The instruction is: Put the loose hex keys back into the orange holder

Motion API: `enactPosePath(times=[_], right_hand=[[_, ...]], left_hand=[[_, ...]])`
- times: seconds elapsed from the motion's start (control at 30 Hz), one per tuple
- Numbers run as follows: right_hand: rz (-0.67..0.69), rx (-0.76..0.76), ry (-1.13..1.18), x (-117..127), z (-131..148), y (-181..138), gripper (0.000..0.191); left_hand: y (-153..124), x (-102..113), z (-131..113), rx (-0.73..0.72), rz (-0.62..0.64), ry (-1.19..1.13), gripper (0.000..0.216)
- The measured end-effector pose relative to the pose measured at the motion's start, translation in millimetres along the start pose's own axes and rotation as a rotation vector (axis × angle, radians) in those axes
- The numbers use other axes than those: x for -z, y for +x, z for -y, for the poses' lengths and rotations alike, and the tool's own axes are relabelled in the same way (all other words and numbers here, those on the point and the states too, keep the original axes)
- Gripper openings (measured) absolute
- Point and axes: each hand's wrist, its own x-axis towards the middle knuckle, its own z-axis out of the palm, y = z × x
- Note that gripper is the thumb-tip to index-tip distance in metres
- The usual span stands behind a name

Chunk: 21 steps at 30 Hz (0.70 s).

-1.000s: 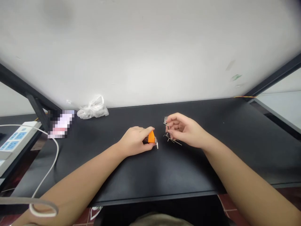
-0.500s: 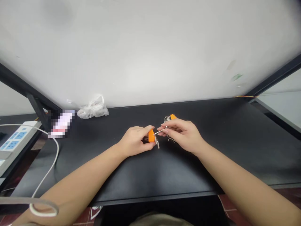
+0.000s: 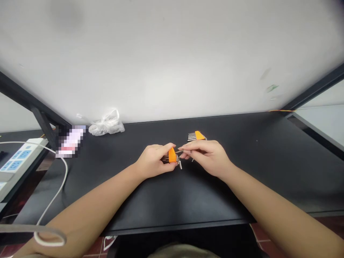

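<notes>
Head view: pale wall [image 3: 172, 64] behind, black tabletop [image 3: 177, 204] under everything. At its middle, left hand [image 3: 152, 161] is wrapped on an orange holder [image 3: 172, 155], thumb and fingers on opposite sides, dark rods running back toward the palm. Facing it, right hand [image 3: 206, 154] pinches a thin metal rod [image 3: 180, 151] between thumb and fingertips. Rod end is right at the holder; touching or already inside, can't tell. Looks like a fit-the-rod step. To do it well: left hand as fixture, fingertips clear of the orange face, rod square to it, light straight push; if it binds, back off and realign. Short bent ends [image 3: 181, 165] stick out at the holder's near corner, so come in past them. Around: white power strip [image 3: 20, 157] far left, white cable [image 3: 57, 193] looping by the left forearm, possible snag. Knotted plastic bag [image 3: 106, 124] by the wall and blurred-out flat item [image 3: 71, 141], both out of the way. Second orange holder [image 3: 199, 135] just beyond the right knuckles, easy to bump. Small metal piece [image 3: 192, 160] pokes out under that palm, mostly hidden, could drag.
</notes>
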Motion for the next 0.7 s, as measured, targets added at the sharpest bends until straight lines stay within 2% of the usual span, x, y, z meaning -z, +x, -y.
enactPosePath(times=[0.17,0.43,0.57,0.7], right_hand=[[0.105,0.051,-0.003,-8,-9,3,0.02],[0.231,0.096,-0.018,-5,-9,4,0.032],[0.238,-0.056,0.171,-6,-6,4,0.029],[0.158,-0.239,0.284,-12,-8,3,0.028]], left_hand=[[-1,-2,-1,-0.024,-0.045,-0.027,0.043],[2,5,-7,0.075,0.033,-0.056,0.031],[-1,1,-2,0.047,0.002,-0.062,0.035],[-2,-2,-1,0.007,-0.05,-0.038,0.039]])
